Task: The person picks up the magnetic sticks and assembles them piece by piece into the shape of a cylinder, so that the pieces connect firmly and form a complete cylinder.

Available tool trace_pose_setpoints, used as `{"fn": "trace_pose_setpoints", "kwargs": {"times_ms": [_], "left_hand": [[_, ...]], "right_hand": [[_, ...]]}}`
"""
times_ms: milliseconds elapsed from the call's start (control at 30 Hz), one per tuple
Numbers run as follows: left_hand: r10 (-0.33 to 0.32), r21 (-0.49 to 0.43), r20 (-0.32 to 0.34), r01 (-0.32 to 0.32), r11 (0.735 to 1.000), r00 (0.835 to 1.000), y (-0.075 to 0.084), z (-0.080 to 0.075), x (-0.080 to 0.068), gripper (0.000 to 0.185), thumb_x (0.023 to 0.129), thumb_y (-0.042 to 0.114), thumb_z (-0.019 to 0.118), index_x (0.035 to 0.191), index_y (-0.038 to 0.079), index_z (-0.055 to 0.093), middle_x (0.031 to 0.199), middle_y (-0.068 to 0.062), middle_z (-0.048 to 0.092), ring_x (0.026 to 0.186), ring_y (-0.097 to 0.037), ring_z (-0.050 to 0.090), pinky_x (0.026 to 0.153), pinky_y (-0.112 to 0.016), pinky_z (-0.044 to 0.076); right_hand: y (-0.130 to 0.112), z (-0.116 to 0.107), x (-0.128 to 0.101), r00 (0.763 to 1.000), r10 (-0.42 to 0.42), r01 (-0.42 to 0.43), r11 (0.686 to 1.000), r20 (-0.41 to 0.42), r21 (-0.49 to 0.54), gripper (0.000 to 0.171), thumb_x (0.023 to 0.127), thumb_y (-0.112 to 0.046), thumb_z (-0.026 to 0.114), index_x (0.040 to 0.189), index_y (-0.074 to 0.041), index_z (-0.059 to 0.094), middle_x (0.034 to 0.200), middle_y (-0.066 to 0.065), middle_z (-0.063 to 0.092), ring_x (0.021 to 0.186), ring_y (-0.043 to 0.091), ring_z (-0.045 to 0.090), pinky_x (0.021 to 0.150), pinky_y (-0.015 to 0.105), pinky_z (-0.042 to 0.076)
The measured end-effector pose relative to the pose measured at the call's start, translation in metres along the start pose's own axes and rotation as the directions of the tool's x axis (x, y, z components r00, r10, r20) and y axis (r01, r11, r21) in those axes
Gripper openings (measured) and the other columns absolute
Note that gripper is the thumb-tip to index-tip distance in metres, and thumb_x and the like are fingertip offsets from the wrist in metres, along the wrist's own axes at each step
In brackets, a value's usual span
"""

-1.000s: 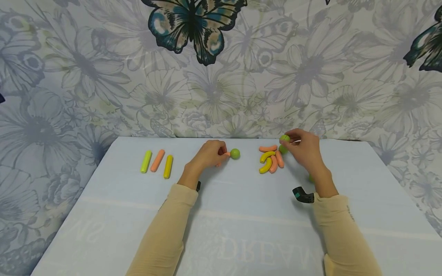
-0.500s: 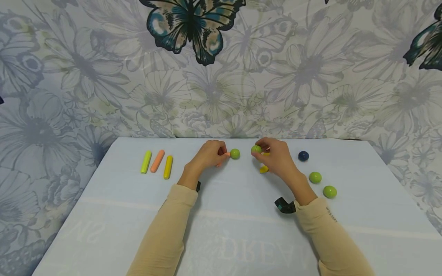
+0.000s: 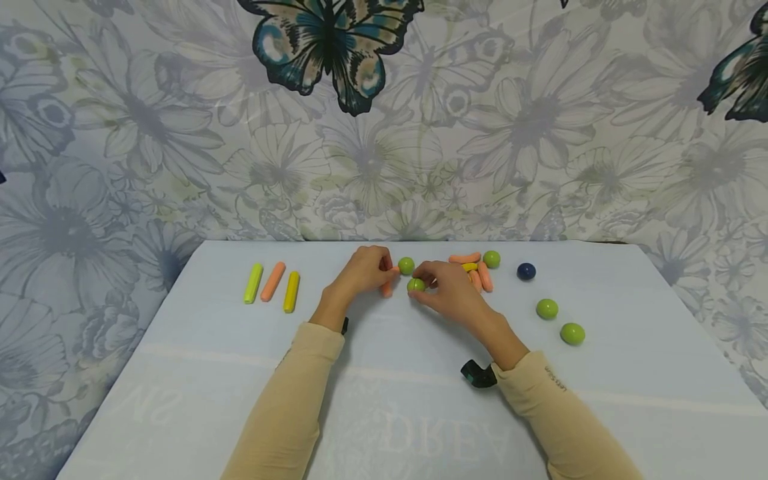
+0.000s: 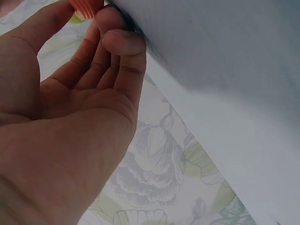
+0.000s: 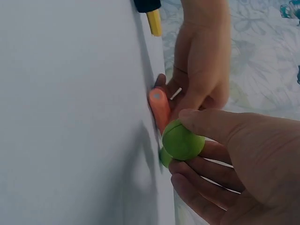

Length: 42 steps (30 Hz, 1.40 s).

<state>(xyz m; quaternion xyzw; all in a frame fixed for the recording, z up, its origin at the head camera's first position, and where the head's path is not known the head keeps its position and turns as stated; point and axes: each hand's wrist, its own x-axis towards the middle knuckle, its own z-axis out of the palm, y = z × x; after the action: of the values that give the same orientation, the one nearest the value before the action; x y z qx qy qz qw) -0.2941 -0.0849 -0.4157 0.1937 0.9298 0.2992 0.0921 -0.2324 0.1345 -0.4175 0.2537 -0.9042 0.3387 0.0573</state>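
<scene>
My left hand (image 3: pixel 365 270) pinches an orange piece between thumb and fingertips; the left wrist view shows ridges on this orange piece (image 4: pixel 86 7). Below the fingertips an orange stick (image 3: pixel 387 289) touches the table; whether it is the same piece I cannot tell. My right hand (image 3: pixel 450 290) holds a green ball (image 3: pixel 416 285) with a groove line, between thumb and fingers. Just behind it a second green ball (image 3: pixel 406 266) rests on the table. In the right wrist view, the held green ball (image 5: pixel 182 140) partly covers the second one, and the orange stick (image 5: pixel 160 105) stands out beside the left hand.
Green (image 3: pixel 254 283), orange (image 3: pixel 273 281) and yellow (image 3: pixel 291 292) sticks lie at left. Beyond my right hand are orange curved pieces (image 3: pixel 465 258), a partly hidden yellow piece (image 3: pixel 469 267) and a green ball (image 3: pixel 491 259). A dark blue ball (image 3: pixel 526 271) and two green balls (image 3: pixel 547 309) lie farther right.
My right hand has carried the green ball leftward from the group of curved pieces to beside my left hand, lowering it. The left hand has stayed almost in place.
</scene>
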Motion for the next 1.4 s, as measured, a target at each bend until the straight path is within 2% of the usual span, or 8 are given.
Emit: {"fn": "trace_pose_setpoints", "kwargs": {"times_ms": [167,333,667,933,1067,1167,1300,1400], "left_hand": [[-0.006,-0.005,-0.013,0.006,1.0,1.0,0.0,0.001,0.0,0.018,0.1,0.022,0.074,0.09,0.007,0.067,0.08,-0.004,0.069,0.077,-0.018,0.059,0.073,-0.032,0.047],[0.005,-0.011,-0.009,-0.005,1.0,1.0,0.0,0.001,0.0,0.019,0.1,0.023,0.074,0.091,0.007,0.067,0.082,-0.004,0.067,0.077,-0.017,0.059,0.073,-0.032,0.048],[0.018,-0.02,-0.013,-0.019,1.0,1.0,0.001,0.002,0.0,0.02,0.1,0.022,0.073,0.089,0.006,0.067,0.079,-0.004,0.064,0.073,-0.016,0.057,0.067,-0.028,0.045],[-0.004,-0.02,-0.004,0.004,1.0,1.0,0.004,0.001,-0.002,0.021,0.102,0.024,0.071,0.091,0.006,0.067,0.078,-0.004,0.065,0.071,-0.016,0.059,0.065,-0.028,0.047],[0.001,-0.019,-0.012,-0.001,1.0,1.0,0.003,0.001,-0.002,0.021,0.102,0.024,0.071,0.091,0.006,0.067,0.078,-0.004,0.064,0.071,-0.016,0.058,0.066,-0.028,0.047],[0.006,-0.013,-0.017,-0.006,1.0,1.0,0.002,0.002,-0.001,0.021,0.101,0.024,0.072,0.09,0.007,0.067,0.079,-0.003,0.063,0.072,-0.016,0.057,0.066,-0.028,0.046],[0.008,-0.018,-0.012,-0.008,1.0,1.0,0.002,0.002,-0.002,0.02,0.101,0.023,0.072,0.09,0.007,0.066,0.078,-0.003,0.061,0.073,-0.016,0.056,0.067,-0.028,0.045],[0.009,-0.02,-0.007,-0.009,1.0,1.0,0.004,0.0,-0.004,0.02,0.101,0.022,0.072,0.089,0.007,0.066,0.078,-0.003,0.061,0.073,-0.017,0.056,0.066,-0.028,0.045]], "right_hand": [[-0.005,0.008,-0.001,0.998,0.014,-0.013,1.0,0.06,-0.006,0.027,0.089,-0.017,0.086,0.11,-0.005,0.074,0.098,0.004,0.076,0.092,0.02,0.071,0.086,0.036,0.059],[-0.009,0.01,-0.001,0.996,0.021,-0.021,1.0,0.088,0.004,0.026,0.09,-0.018,0.086,0.109,-0.006,0.074,0.098,0.004,0.076,0.093,0.02,0.071,0.086,0.036,0.059],[-0.01,0.022,-0.004,0.998,-0.053,0.05,0.996,0.043,0.071,0.02,0.091,-0.016,0.084,0.107,-0.007,0.076,0.094,0.001,0.076,0.088,0.019,0.073,0.083,0.037,0.061],[-0.01,0.023,-0.003,0.998,-0.031,0.026,0.994,0.045,0.103,0.022,0.093,-0.021,0.083,0.111,-0.009,0.076,0.097,-0.002,0.077,0.09,0.013,0.072,0.084,0.032,0.06],[-0.007,0.012,0.0,1.0,0.014,-0.013,0.997,-0.008,0.071,0.024,0.095,-0.022,0.081,0.11,-0.005,0.077,0.099,0.004,0.078,0.091,0.017,0.074,0.083,0.036,0.061],[0.0,-0.005,0.001,0.995,0.085,-0.084,0.996,-0.059,0.018,0.023,0.096,-0.019,0.079,0.109,-0.001,0.076,0.099,0.008,0.078,0.09,0.021,0.075,0.084,0.04,0.061],[0.013,-0.032,-0.001,0.975,0.199,-0.207,0.975,-0.098,-0.074,0.021,0.097,-0.016,0.077,0.11,-0.001,0.074,0.099,0.01,0.078,0.091,0.024,0.073,0.085,0.043,0.059],[0.021,-0.051,-0.006,0.961,0.252,-0.267,0.955,-0.114,-0.133,0.021,0.098,-0.014,0.075,0.111,0.001,0.073,0.099,0.015,0.076,0.092,0.03,0.071,0.084,0.046,0.058]]}}
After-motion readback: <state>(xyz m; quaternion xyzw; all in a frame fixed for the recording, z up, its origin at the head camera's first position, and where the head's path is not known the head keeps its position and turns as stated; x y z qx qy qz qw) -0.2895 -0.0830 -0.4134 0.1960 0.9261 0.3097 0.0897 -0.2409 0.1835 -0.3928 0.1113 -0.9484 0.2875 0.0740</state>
